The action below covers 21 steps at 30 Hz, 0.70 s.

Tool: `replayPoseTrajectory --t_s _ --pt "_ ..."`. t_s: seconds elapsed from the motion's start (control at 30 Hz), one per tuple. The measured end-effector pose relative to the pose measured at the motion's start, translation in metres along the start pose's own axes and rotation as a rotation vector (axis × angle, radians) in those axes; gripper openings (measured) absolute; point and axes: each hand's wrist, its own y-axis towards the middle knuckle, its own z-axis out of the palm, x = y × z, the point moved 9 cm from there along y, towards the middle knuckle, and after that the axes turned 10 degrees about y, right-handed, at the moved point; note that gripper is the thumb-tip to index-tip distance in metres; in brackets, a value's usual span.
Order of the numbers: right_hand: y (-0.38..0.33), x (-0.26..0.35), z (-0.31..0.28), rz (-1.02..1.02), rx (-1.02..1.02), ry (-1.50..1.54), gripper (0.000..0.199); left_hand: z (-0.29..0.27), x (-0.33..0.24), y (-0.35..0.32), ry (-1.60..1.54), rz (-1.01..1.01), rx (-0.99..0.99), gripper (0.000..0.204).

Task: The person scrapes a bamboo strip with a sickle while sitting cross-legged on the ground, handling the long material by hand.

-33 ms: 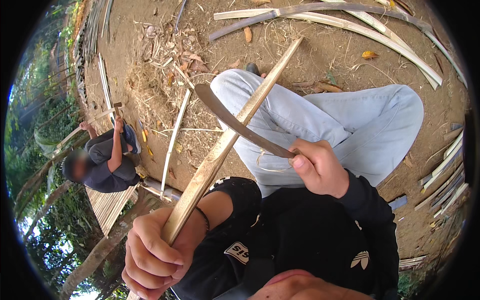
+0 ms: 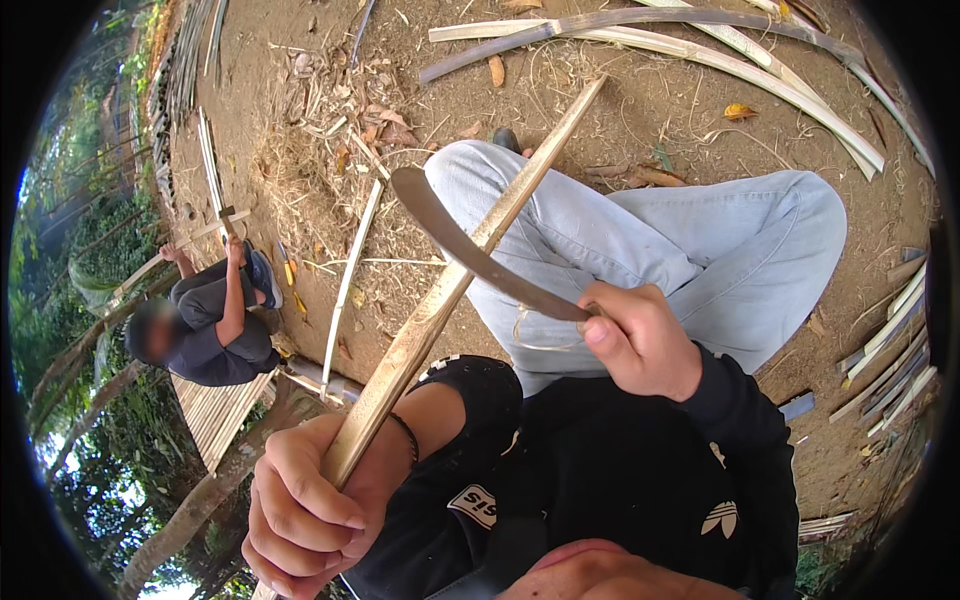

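Observation:
My left hand (image 2: 315, 510) is wrapped round the near end of a split bamboo strip (image 2: 395, 365). The strip slants up and to the right, passing over my bent leg, and its far end narrows. In my right hand (image 2: 645, 345) is the handle of a curved machete (image 2: 450, 232), mostly hidden by the fingers. Its dark blade points up and to the left and crosses over the strip near the middle. Whether the edge bites into the bamboo, I cannot tell. A thin curled shaving (image 2: 540, 342) hangs below the blade, near my right hand.
My crossed legs (image 2: 690, 230) fill the middle. Long bamboo strips (image 2: 700, 55) lie at the far right, and a pile of split pieces (image 2: 890, 360) at the right edge. Shavings and dry leaves (image 2: 350, 100) litter the soil. Another person (image 2: 215, 320) squats at left, holding a strip and a blade.
The machete has shifted very slightly to the right across the strip. At left, the other person's blade has moved a little. My left hand and the strip stay put.

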Motion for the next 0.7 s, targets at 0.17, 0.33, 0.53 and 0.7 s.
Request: replayPoseTrajectory --t_s 0.17,0.33,0.53,0.7 --pt "-0.010 0.015 0.006 -0.090 -0.076 -0.027 0.043 0.006 0.021 -0.002 -0.170 -0.012 0.102 0.021" --pt "-0.026 0.050 -0.003 -0.148 -0.160 -0.168 0.039 0.044 0.026 0.030 -0.068 -0.107 0.392 0.029" --pt "-0.034 0.115 -0.074 -0.298 -0.668 -0.845 0.040 0.062 0.134 0.104 -0.168 -0.418 0.444 0.031" --pt "-0.024 0.145 -0.193 -0.069 -0.889 -1.620 0.027 0.111 0.181 0.127 -0.226 -0.446 0.525 0.029"
